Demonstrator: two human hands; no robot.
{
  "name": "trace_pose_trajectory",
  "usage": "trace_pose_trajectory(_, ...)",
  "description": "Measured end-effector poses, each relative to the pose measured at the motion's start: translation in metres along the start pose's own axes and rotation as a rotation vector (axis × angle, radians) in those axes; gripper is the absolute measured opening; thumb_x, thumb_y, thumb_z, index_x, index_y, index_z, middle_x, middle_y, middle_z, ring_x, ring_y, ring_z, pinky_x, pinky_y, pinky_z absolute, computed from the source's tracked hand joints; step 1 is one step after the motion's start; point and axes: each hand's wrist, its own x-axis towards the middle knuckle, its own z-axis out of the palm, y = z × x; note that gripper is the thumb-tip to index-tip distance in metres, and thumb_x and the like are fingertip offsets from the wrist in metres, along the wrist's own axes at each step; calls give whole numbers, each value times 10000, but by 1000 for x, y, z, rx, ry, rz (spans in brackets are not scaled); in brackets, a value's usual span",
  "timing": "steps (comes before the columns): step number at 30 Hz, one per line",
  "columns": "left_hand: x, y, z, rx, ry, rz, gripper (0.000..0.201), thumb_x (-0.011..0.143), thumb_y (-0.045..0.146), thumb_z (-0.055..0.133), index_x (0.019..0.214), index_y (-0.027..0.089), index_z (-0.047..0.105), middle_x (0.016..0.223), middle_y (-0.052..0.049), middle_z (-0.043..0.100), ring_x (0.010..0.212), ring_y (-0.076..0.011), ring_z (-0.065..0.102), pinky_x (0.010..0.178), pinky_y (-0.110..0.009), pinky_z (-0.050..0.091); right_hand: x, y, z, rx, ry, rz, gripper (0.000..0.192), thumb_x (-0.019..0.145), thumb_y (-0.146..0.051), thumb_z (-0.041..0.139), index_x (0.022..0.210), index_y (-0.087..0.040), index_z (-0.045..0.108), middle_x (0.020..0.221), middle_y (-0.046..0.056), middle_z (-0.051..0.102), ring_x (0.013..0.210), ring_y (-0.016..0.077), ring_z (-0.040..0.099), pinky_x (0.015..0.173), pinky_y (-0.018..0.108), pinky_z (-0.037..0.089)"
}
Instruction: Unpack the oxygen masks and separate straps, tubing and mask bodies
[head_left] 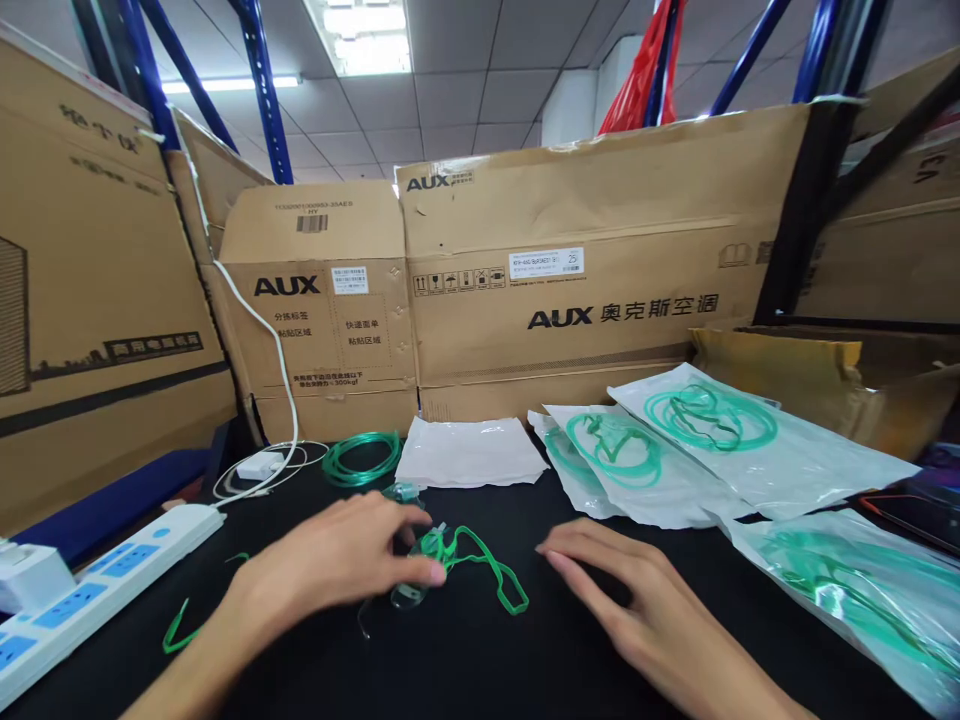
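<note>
My left hand [349,550] is curled round a small clear oxygen mask [409,598], thumb and fingers on either side of it. My fingers hide part of the mask. From it a bright green elastic strap [491,567] loops out to the right over the black table. My right hand [622,590] is to the right of that strap, touching nothing, its fingers stretched out toward the left. Behind my left hand is a pale green-clear connector [403,491], partly covered. A coil of green tubing [364,458] lies farther back.
White sheets or pouches [472,452] lie at the back. Several clear-fronted pouches with green tubing [720,420] spread along the right. A power strip [112,570] and white cable [277,340] are at left. Green strap scraps [177,630] lie near my left forearm. Cardboard panels [600,250] wall the back.
</note>
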Motion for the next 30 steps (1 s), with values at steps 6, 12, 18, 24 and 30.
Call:
trace_pose_trajectory(6, -1, 8, 30, -140, 43, 149, 466, 927, 343, 606, 1385, 413, 562, 1402, -6, 582, 1326, -260, 507, 1122, -413, 352, 45, -23, 14, 95, -40, 33, 290, 1012, -399, 505, 1008, -253, 756, 1039, 36, 746, 995, 252, 674, 904, 382, 485)
trace_pose_trajectory(12, 7, 30, 21, -334, 181, 348, 541, 824, 65, 618, 1292, 335, 604, 1204, 11, 624, 1156, -181, 578, 1029, -299, 426, 52, -18, 28, 475, -213, 120, 378, 971, -531, 539, 1125, -271, 767, 1072, 28, 771, 1089, 284, 671, 951, 390, 489)
trace_pose_trajectory(18, 12, 37, 26, -511, 378, 454, 313, 932, 201, 660, 1220, 318, 620, 1191, 15, 643, 1097, -168, 598, 987, -288, 451, 50, -21, 26, 839, -283, 190, 439, 848, -491, 743, 1197, -227, 705, 1103, 47, 747, 1053, 239, 682, 946, 359, 494)
trace_pose_trajectory(24, 16, 28, 29, -499, 577, 256, 182, 954, 258, 621, 1136, 272, 630, 1071, 15, 663, 914, -164, 604, 825, -279, 464, 53, -16, 34, 884, -106, 304, 381, 801, -492, 781, 1023, -200, 683, 896, 14, 692, 816, 165, 624, 684, 258, 471)
trace_pose_trajectory(30, 12, 34, 28, -543, 408, 193, 189, 971, 415, 591, 980, 261, 701, 890, 27, 674, 802, -161, 582, 726, -263, 431, 53, -21, 32, 887, -55, 315, 361, 802, -493, 772, 1028, -227, 682, 1032, 34, 700, 967, 204, 626, 786, 303, 499)
